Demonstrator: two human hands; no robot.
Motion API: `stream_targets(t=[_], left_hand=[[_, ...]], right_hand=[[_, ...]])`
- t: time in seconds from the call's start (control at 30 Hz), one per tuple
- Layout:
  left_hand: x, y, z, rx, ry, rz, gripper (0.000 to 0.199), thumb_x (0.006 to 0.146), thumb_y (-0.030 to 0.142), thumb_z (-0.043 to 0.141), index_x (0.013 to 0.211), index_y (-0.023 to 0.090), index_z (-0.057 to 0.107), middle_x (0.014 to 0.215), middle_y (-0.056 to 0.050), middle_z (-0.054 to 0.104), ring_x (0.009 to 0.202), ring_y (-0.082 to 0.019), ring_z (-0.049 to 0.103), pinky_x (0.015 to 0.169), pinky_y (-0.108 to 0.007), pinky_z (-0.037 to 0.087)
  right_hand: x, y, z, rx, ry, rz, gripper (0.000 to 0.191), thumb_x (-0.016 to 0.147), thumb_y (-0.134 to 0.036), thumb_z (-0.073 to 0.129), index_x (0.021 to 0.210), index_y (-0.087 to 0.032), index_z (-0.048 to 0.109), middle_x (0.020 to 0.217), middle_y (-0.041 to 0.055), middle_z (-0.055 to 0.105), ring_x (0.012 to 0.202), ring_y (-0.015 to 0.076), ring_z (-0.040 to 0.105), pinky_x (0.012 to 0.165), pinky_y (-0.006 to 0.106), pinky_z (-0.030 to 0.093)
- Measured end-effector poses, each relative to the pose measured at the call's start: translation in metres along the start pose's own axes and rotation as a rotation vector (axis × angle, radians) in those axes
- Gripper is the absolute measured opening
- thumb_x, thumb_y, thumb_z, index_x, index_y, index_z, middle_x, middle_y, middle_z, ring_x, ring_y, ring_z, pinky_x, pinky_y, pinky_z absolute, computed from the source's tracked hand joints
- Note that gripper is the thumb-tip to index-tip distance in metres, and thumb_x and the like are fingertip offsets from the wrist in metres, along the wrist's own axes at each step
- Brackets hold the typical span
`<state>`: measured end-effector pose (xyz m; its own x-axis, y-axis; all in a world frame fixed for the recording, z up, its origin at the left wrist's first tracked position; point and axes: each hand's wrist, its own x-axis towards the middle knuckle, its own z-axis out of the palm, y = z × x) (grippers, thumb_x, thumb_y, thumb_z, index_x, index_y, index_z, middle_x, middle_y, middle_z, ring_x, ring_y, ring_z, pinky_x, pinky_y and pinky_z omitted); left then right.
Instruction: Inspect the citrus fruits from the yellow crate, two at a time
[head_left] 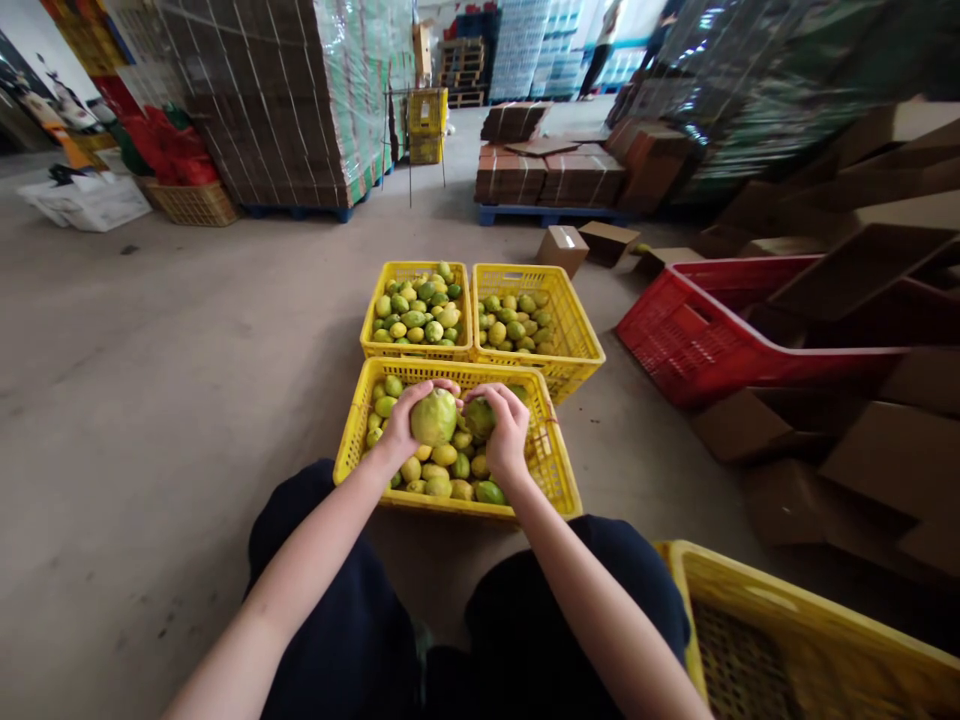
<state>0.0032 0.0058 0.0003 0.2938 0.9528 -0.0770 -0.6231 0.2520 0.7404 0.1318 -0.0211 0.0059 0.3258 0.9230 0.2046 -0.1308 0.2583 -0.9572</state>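
Over the near yellow crate [457, 507], my left hand [405, 418] is wrapped round a large yellow-green fruit [433, 417]. Close beside it on the right, my right hand [506, 428] holds a darker green fruit [479, 416], its fingers curled over the top. Several smaller green and yellow fruits [444, 456] lie in the crate below both hands. Behind it stand two more yellow crates, the left one [416, 351] filled with fruit and the right one [581, 340] partly filled.
A red crate [675, 335] with cardboard boxes [892, 455] lies to the right. At the lower right is another yellow crate [810, 600]. Small boxes [562, 250], stacked cardboard [551, 175] and wrapped pallets [255, 100] stand further back. A person [602, 50] is in the far background.
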Motion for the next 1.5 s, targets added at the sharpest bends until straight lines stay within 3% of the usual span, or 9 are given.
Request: stream_targets(t=[0.17, 0.47, 0.53, 0.77, 0.9, 1.07, 1.2, 1.3, 1.5], left_hand=[[-0.002, -0.004, 0.000, 0.135, -0.101, 0.060, 0.023, 0.066, 0.039, 0.068, 0.071, 0.017, 0.071, 0.076, -0.006, 0.071, 0.076, -0.023, 0.069, 0.070, -0.033, 0.053], [-0.005, 0.005, 0.004, 0.231, -0.201, 0.041, 0.027, 0.065, 0.039, 0.067, 0.074, 0.015, 0.074, 0.074, -0.008, 0.072, 0.072, -0.023, 0.067, 0.066, -0.032, 0.051], [-0.003, 0.003, 0.005, 0.172, -0.172, 0.029, 0.027, 0.065, 0.038, 0.067, 0.076, 0.014, 0.074, 0.075, -0.008, 0.072, 0.073, -0.022, 0.067, 0.066, -0.031, 0.051], [0.007, -0.014, 0.006, -0.176, 0.105, -0.079, 0.023, 0.065, 0.038, 0.065, 0.077, 0.019, 0.066, 0.090, -0.006, 0.072, 0.100, -0.024, 0.066, 0.083, -0.036, 0.052], [0.010, -0.023, 0.006, -0.181, 0.119, -0.059, 0.028, 0.067, 0.038, 0.063, 0.087, 0.019, 0.068, 0.099, -0.006, 0.072, 0.112, -0.024, 0.061, 0.092, -0.034, 0.048], [0.011, -0.025, -0.001, -0.146, 0.071, -0.021, 0.036, 0.069, 0.037, 0.062, 0.099, 0.019, 0.070, 0.109, -0.005, 0.070, 0.122, -0.024, 0.055, 0.099, -0.033, 0.044], [0.010, -0.023, -0.006, -0.169, 0.030, -0.005, 0.031, 0.071, 0.037, 0.064, 0.095, 0.020, 0.072, 0.112, -0.004, 0.070, 0.132, -0.026, 0.046, 0.106, -0.033, 0.039], [0.008, -0.020, -0.006, -0.165, 0.014, 0.001, 0.032, 0.074, 0.037, 0.062, 0.098, 0.019, 0.072, 0.117, -0.005, 0.069, 0.133, -0.025, 0.045, 0.109, -0.032, 0.037], [0.009, -0.013, -0.005, -0.153, -0.007, -0.120, 0.039, 0.074, 0.040, 0.061, 0.101, 0.013, 0.071, 0.115, -0.010, 0.070, 0.121, -0.027, 0.057, 0.098, -0.033, 0.046]], right_hand=[[-0.002, 0.001, 0.004, -0.042, 0.071, -0.041, 0.028, 0.082, -0.038, 0.054, 0.060, -0.024, 0.063, 0.064, 0.0007, 0.063, 0.070, 0.0191, 0.057, 0.073, 0.031, 0.047], [-0.007, -0.005, -0.001, -0.071, 0.046, -0.121, 0.030, 0.084, -0.038, 0.049, 0.062, -0.025, 0.065, 0.069, 0.0018, 0.064, 0.073, 0.0208, 0.058, 0.074, 0.033, 0.045], [-0.006, -0.004, 0.000, -0.075, 0.055, -0.099, 0.030, 0.084, -0.038, 0.049, 0.062, -0.024, 0.064, 0.069, 0.0019, 0.063, 0.072, 0.0204, 0.057, 0.074, 0.032, 0.045], [0.005, 0.013, 0.004, -0.048, 0.173, 0.104, 0.034, 0.084, -0.051, 0.046, 0.070, -0.023, 0.058, 0.076, 0.0025, 0.062, 0.078, 0.0205, 0.057, 0.080, 0.033, 0.048], [0.003, 0.025, 0.005, -0.182, -0.032, -0.029, 0.036, 0.087, -0.054, 0.046, 0.100, -0.024, 0.061, 0.106, 0.0059, 0.064, 0.105, 0.0235, 0.057, 0.100, 0.039, 0.042], [-0.003, 0.044, 0.005, -0.377, -0.305, -0.212, 0.072, 0.075, -0.068, 0.060, 0.131, -0.024, 0.051, 0.142, 0.0141, 0.041, 0.137, 0.0324, 0.037, 0.114, 0.050, 0.028], [-0.005, 0.042, 0.005, -0.415, -0.409, -0.318, 0.085, 0.065, -0.066, 0.072, 0.135, -0.024, 0.048, 0.151, 0.0157, 0.031, 0.142, 0.0367, 0.029, 0.116, 0.054, 0.026], [-0.007, 0.034, 0.006, -0.455, -0.421, -0.372, 0.077, 0.065, -0.058, 0.076, 0.130, -0.023, 0.053, 0.154, 0.0160, 0.030, 0.144, 0.0374, 0.027, 0.116, 0.055, 0.026], [-0.013, 0.029, 0.006, -0.472, -0.386, -0.459, 0.060, 0.070, -0.049, 0.076, 0.118, -0.021, 0.057, 0.157, 0.0167, 0.028, 0.147, 0.0371, 0.021, 0.117, 0.056, 0.024]])
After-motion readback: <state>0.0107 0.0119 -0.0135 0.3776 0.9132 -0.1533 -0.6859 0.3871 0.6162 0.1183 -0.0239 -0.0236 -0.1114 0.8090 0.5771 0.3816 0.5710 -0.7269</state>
